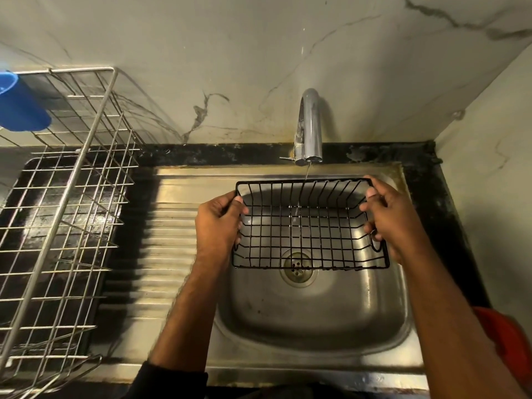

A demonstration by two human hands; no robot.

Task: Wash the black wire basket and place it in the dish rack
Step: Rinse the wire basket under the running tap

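Rinsing stage: both hands are holding the black wire basket over the sink, under a thin stream from the tap.

The left hand is gripping the basket's left end and the right hand its right end, fingers curled round the wires. Wet wire is likely to be slippery, so a loosening grip is risking a drop into the bowl; tilting risks splashing. The tap spout is standing just behind the far rim, limiting lifting there. The dish rack is lying well to the left, past the ribbed drainboard, with open room between for carrying.
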